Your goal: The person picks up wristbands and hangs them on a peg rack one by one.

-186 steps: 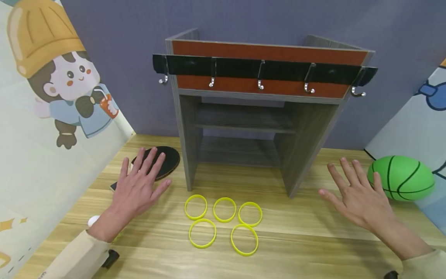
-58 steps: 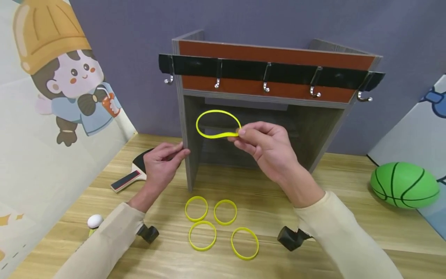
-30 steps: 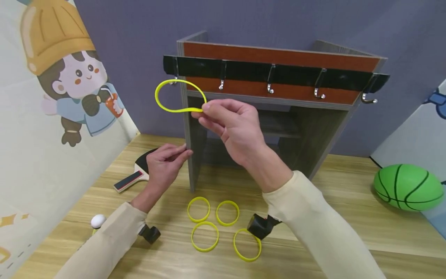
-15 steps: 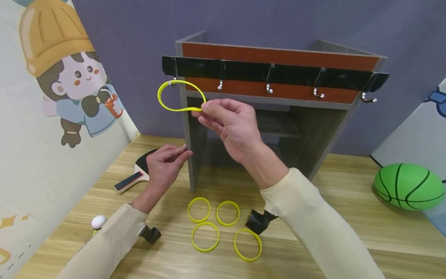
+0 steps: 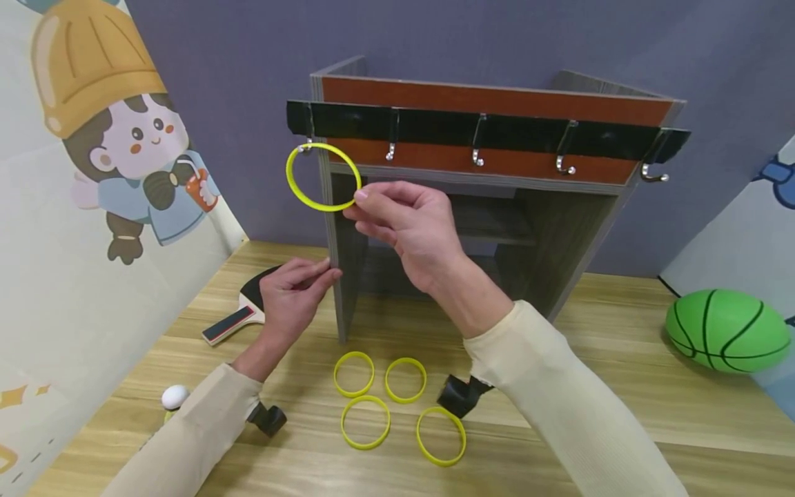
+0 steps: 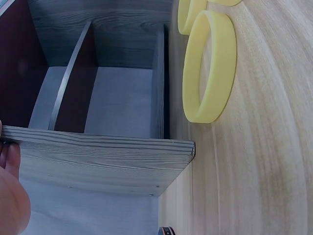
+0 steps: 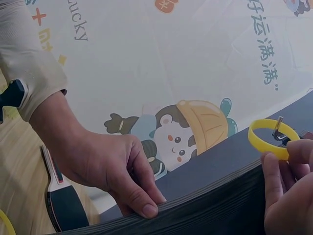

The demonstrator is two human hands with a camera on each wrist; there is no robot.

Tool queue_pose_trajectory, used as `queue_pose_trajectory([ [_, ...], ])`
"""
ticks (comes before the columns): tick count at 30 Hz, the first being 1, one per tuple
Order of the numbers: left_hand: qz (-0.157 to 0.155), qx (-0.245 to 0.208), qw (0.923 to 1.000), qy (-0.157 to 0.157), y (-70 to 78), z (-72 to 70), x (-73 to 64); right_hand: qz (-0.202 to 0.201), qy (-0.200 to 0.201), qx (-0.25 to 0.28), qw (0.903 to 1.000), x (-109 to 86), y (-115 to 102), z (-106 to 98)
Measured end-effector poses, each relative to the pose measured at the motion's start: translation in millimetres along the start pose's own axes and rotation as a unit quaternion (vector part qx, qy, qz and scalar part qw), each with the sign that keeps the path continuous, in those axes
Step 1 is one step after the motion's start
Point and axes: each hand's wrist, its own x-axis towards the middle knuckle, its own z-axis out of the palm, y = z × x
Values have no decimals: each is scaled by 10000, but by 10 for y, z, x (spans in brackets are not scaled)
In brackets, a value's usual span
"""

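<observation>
My right hand [image 5: 416, 231] pinches a yellow wristband [image 5: 323, 208] by its lower right side, thumb against fingers. The band's upper left part is right at the leftmost metal hook [image 5: 308, 143] of the black hook rail [image 5: 435, 123]. In the right wrist view that hook [image 7: 277, 128] shows within the band's loop. My left hand [image 5: 290, 293] grips the front edge of the grey wooden shelf unit's left side panel [image 5: 340, 304]. Several more yellow wristbands [image 6: 222, 68] lie on the wooden table in front of the unit, two of them partly cut off in the left wrist view.
A table tennis bat [image 5: 228, 324] lies left of the unit, partly behind my left hand. Near my left sleeve is a white ball [image 5: 175, 396]. A green ball [image 5: 727, 331] stands at the far right. More metal hooks [image 5: 477, 157] run along the rail to the right.
Over the earlier frames my right hand takes a wristband off the table and lifts it left to the hook, while my left hand takes hold of the side panel. Lately the squeezed band has rounded out.
</observation>
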Motion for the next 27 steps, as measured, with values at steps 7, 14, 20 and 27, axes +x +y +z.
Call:
queue_pose_trajectory([
  [7, 13, 24, 10000, 45, -2, 11, -4, 30, -25, -519, 9986, -35, 20, -50],
  [14, 64, 166, 9998, 18, 2, 14, -10, 322, -77, -922, 9952, -236, 8, -159],
  [20, 99, 175, 9998, 13, -19, 10, -19, 569, -502, -1154, 9904, -599, 64, -338],
  [27, 62, 166, 9998, 53, -215, -39, -77, 1086, -834, -1905, 9721, -989, 262, -659],
])
